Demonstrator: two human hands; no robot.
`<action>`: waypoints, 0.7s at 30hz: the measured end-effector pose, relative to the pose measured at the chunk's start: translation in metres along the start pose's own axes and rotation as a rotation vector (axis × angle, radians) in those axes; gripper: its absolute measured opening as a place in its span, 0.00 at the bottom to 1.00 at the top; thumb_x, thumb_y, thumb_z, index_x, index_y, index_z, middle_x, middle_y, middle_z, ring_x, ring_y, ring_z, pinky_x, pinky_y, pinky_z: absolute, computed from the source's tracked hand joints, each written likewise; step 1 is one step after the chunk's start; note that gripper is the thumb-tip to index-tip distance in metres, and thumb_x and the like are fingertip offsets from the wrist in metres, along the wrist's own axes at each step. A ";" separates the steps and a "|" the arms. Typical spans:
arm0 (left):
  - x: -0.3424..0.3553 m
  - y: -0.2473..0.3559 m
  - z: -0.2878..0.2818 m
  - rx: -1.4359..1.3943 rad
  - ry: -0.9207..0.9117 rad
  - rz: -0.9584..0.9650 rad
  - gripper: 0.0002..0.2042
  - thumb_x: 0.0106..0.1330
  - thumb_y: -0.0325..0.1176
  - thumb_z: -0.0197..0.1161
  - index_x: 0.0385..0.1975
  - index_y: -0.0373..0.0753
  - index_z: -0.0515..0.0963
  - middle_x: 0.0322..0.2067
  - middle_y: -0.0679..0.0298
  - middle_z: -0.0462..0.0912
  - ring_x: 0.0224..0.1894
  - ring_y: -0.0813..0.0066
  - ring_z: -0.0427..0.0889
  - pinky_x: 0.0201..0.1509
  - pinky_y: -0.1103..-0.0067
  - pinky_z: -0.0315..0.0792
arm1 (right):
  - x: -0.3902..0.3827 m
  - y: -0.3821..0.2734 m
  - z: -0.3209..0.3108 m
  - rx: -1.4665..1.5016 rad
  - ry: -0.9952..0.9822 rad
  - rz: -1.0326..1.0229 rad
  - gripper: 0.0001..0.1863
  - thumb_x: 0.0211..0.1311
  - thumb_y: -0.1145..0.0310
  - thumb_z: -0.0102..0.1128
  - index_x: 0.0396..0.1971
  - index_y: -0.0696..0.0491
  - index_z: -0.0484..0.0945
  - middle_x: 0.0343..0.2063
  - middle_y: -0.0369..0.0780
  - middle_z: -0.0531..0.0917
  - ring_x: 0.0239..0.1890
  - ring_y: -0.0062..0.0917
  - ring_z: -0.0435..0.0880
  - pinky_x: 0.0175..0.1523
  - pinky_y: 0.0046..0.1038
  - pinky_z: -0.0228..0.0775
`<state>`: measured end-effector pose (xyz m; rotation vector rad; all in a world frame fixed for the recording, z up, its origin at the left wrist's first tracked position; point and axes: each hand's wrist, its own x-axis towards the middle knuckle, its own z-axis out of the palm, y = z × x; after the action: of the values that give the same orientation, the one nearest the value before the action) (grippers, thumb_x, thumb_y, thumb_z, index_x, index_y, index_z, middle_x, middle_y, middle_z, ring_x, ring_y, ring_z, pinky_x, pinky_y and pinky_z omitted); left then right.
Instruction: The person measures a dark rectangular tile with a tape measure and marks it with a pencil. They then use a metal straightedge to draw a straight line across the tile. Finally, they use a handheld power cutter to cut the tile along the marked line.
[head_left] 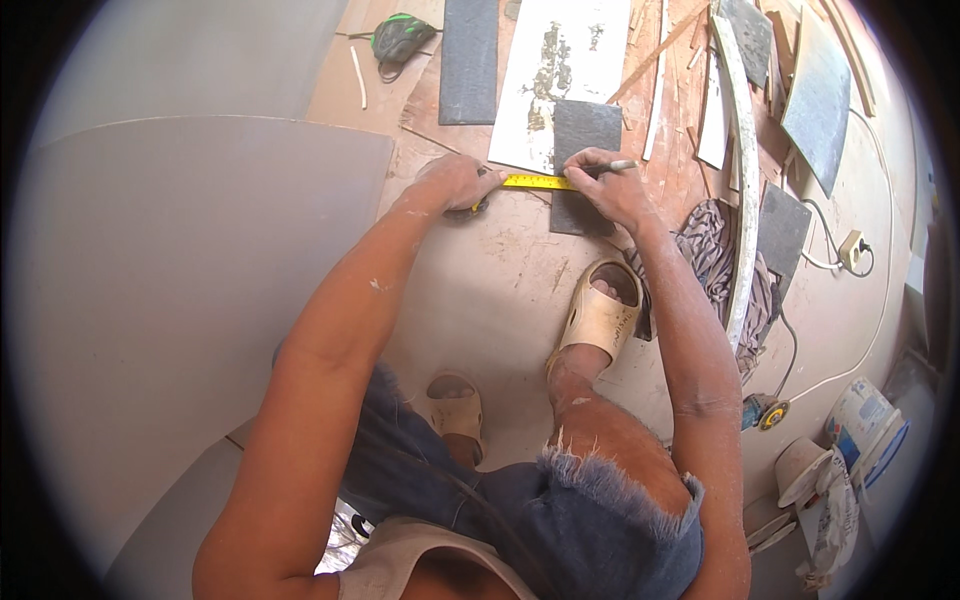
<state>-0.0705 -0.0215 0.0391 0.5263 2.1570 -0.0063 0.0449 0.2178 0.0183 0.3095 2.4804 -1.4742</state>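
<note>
My left hand [455,185] grips a black and yellow tape measure [479,207]. Its yellow blade [534,181] stretches right across a dark grey tile strip [581,214] to my right hand [610,190]. That hand has a pen or pencil [622,165] pinched in its fingers, held at the blade's end over the strip. Under the strip's upper part lies a white board [530,70] with dark smudges, just beyond both hands.
Around lie a green-black bag or case [401,38], a grey slab [468,60], a long curved strip [736,90], crumpled striped cloth [705,255], a socket block [853,249], an angle grinder [762,413] and buckets [860,425]. My sandalled feet stand below the hands.
</note>
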 end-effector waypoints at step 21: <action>-0.003 -0.001 -0.011 -0.093 0.068 0.126 0.37 0.69 0.67 0.45 0.42 0.32 0.84 0.38 0.42 0.84 0.47 0.46 0.83 0.54 0.60 0.73 | -0.011 -0.007 -0.050 0.624 0.437 0.069 0.14 0.65 0.61 0.65 0.39 0.58 0.84 0.32 0.40 0.87 0.38 0.22 0.82 0.46 0.23 0.72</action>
<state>-0.0780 -0.0218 0.0483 0.6150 2.1747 0.1826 0.0487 0.2582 0.0503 0.9005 2.1788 -2.3263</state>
